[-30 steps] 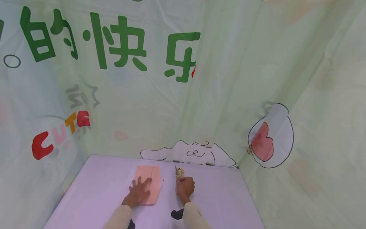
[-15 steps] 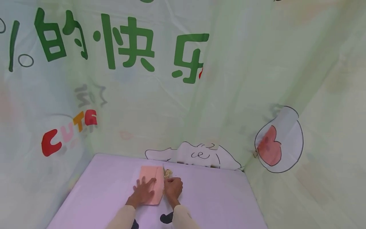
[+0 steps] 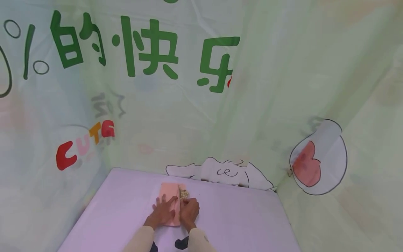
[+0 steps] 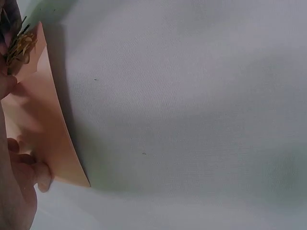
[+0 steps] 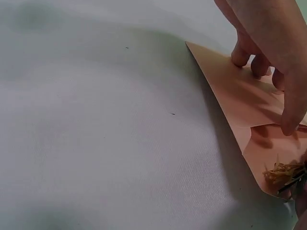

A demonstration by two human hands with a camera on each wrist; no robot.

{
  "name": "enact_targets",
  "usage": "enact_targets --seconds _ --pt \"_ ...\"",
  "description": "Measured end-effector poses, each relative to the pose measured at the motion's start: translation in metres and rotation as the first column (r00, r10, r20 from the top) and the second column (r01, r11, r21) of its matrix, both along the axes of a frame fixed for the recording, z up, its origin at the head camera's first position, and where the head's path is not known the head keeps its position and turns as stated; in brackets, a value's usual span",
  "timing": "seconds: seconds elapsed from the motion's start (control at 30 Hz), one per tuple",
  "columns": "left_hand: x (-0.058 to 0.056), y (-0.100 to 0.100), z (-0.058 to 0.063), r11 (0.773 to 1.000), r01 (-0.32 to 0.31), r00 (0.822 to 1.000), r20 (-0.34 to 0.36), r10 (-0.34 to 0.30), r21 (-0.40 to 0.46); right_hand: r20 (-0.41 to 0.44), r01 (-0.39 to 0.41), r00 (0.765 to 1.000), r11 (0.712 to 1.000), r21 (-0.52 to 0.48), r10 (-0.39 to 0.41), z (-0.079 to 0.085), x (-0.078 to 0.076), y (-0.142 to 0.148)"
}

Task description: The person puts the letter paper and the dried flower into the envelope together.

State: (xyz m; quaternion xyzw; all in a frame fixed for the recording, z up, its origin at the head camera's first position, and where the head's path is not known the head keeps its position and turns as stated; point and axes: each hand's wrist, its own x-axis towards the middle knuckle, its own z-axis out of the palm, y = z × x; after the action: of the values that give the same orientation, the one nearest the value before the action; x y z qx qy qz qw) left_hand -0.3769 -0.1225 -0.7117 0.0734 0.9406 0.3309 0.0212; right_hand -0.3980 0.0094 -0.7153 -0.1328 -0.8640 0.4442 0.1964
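A pink paper envelope (image 3: 168,189) lies on the table. My left hand (image 3: 162,211) rests across it with fingers spread, holding it down, and one fingertip touches the edge of a paper layer in the right wrist view. My right hand (image 3: 190,211) pinches a small bunch of dried flowers (image 3: 184,193), its pale heads showing beyond the fingers. The bunch overlaps the envelope's right part. Thin dry stalks (image 5: 283,175) show close over the paper in the right wrist view. Most of the bunch is hidden by the right hand.
The table (image 3: 239,217) has a pale lilac cover, with small dark specks (image 4: 144,154) on it. Printed cloth walls (image 3: 176,133) enclose it at the back and both sides. A black wrist device (image 3: 181,243) shows beside the right sleeve.
My right hand has carried the dried flowers leftward from the bare table onto the envelope's right part. My left hand has stayed on the envelope. The head view has turned slightly left.
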Motion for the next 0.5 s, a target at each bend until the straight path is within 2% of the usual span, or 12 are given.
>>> enact_targets --seconds 0.07,0.27,0.5 --pt "-0.001 0.0 -0.002 1.0 0.003 1.0 0.002 -0.003 -0.003 -0.005 -0.012 1.0 1.0 0.008 0.012 -0.003 0.0 -0.001" --pt "-0.003 -0.001 0.001 1.0 0.015 0.999 0.051 -0.015 -0.012 -0.001 -0.043 0.999 0.998 0.044 0.043 -0.006 -0.001 -0.005" --pt "-0.006 -0.004 -0.002 0.998 0.01 1.0 0.006 -0.01 -0.064 0.019 -0.095 0.995 0.993 0.076 0.094 -0.002 -0.004 -0.014"
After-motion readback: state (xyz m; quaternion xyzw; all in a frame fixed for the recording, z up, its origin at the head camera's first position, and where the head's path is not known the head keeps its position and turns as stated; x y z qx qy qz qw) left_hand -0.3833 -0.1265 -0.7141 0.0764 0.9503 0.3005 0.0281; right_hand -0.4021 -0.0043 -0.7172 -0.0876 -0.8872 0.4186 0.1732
